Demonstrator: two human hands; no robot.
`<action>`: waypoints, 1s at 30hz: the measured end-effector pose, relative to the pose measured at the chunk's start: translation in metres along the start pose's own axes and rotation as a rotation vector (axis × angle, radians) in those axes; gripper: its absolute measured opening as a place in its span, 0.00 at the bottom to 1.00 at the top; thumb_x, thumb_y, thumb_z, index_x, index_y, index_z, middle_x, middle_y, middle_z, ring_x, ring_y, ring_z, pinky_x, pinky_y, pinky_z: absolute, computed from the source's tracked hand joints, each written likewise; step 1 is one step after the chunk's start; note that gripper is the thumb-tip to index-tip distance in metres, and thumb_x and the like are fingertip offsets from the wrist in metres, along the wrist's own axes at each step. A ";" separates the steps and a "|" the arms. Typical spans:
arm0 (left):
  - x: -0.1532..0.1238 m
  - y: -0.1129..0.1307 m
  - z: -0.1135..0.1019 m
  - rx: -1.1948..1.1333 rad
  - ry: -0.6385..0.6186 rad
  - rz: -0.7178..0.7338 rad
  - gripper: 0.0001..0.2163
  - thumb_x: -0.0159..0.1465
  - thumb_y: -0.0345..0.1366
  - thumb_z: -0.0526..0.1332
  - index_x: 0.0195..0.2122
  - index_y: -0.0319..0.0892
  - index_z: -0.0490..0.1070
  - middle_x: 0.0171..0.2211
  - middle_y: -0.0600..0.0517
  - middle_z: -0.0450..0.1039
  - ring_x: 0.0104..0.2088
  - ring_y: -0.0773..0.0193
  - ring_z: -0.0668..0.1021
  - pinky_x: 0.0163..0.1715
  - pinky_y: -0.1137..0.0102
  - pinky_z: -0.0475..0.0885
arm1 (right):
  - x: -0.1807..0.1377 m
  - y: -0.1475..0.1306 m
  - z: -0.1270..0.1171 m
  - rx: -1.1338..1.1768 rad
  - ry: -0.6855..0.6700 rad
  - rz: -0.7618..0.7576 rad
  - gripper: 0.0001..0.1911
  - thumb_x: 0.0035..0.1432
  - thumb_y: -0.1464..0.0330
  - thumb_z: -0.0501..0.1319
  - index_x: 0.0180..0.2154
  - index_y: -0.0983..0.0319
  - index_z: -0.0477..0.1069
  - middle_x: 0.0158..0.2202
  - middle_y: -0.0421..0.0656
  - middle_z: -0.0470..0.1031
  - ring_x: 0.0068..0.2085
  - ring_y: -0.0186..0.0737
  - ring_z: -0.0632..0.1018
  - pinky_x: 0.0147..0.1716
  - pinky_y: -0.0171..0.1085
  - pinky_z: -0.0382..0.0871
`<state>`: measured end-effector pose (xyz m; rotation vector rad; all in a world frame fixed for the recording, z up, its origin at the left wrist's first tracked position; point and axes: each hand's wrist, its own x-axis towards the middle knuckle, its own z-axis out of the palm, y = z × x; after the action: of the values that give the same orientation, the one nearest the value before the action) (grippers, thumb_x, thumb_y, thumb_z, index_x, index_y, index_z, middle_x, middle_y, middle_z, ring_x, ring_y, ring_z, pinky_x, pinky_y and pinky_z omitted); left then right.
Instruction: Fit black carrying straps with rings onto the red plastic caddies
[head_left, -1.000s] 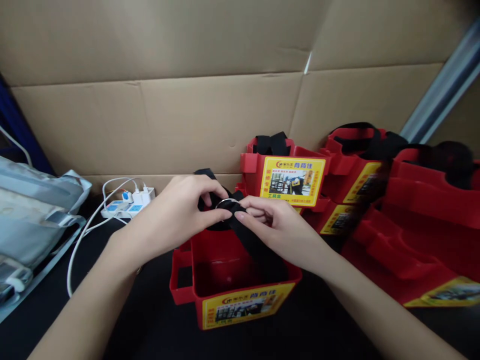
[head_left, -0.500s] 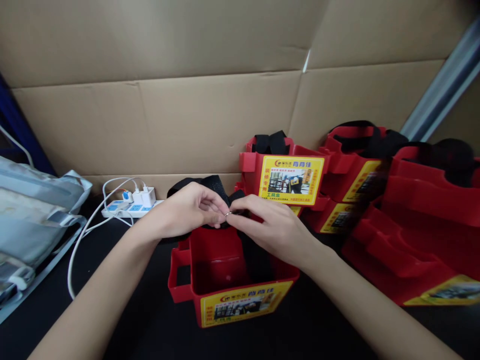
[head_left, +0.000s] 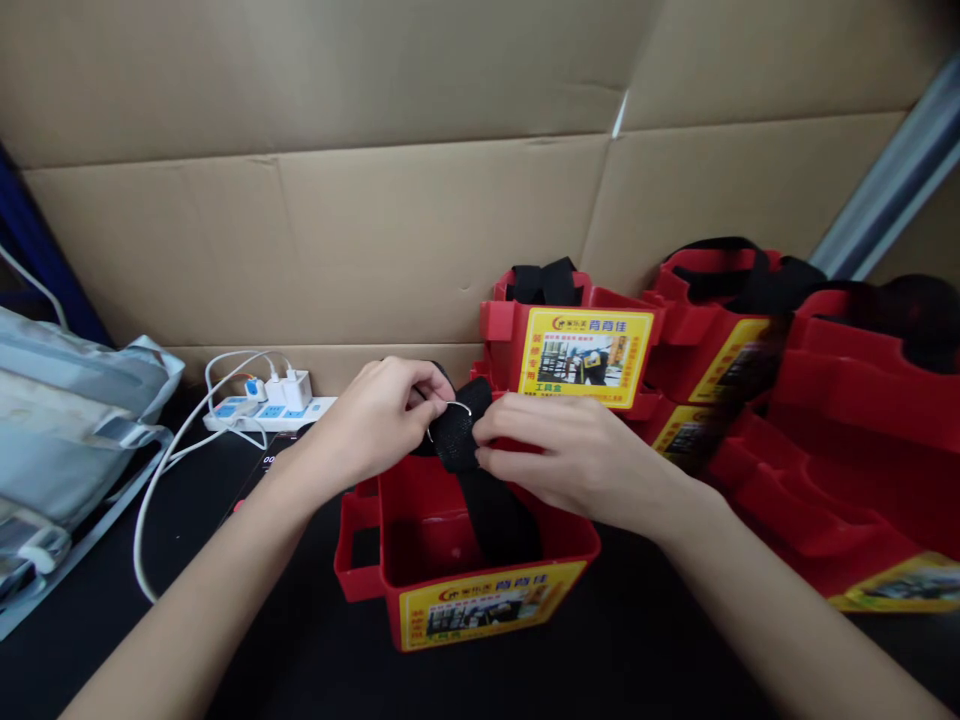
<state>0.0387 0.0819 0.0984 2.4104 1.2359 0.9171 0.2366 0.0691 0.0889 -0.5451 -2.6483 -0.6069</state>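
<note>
A red plastic tool box (head_left: 427, 520) with a yellow label stands in front of me, its black strap (head_left: 495, 515) rising out of the inside. Thumb and fingers of my left hand (head_left: 386, 415) pinch a thin metal ring (head_left: 463, 405) above the box's back rim. The black webbing lies through or across this ring; which one is hard to see. My right hand (head_left: 559, 445) is closed on the edge of the strap, just right of the ring. Its fingertips are partly hidden.
More red boxes with black straps, such as the labelled one (head_left: 502, 345), are stacked at the back right. A white power strip (head_left: 225, 415) with chargers and cables lies at the back left, near a phone (head_left: 262, 465) and a pale bag (head_left: 67, 440). Cardboard (head_left: 375, 250) stands behind.
My hands have moved apart, the right one shifting right. The metal ring and a broad piece of strap now show between them. The phone has come into view beside my left forearm.
</note>
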 end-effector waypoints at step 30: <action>0.007 -0.017 0.000 -0.042 -0.031 0.480 0.17 0.56 0.26 0.56 0.48 0.41 0.64 0.43 0.50 0.72 0.41 0.65 0.73 0.42 0.70 0.67 | 0.009 -0.007 0.000 1.476 0.257 0.631 0.13 0.55 0.69 0.57 0.43 0.59 0.59 0.32 0.40 0.73 0.28 0.33 0.77 0.29 0.32 0.72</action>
<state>0.0309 0.0980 0.0926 2.7259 0.6208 1.0072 0.2254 0.0656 0.0907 -0.6298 -1.7827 1.2544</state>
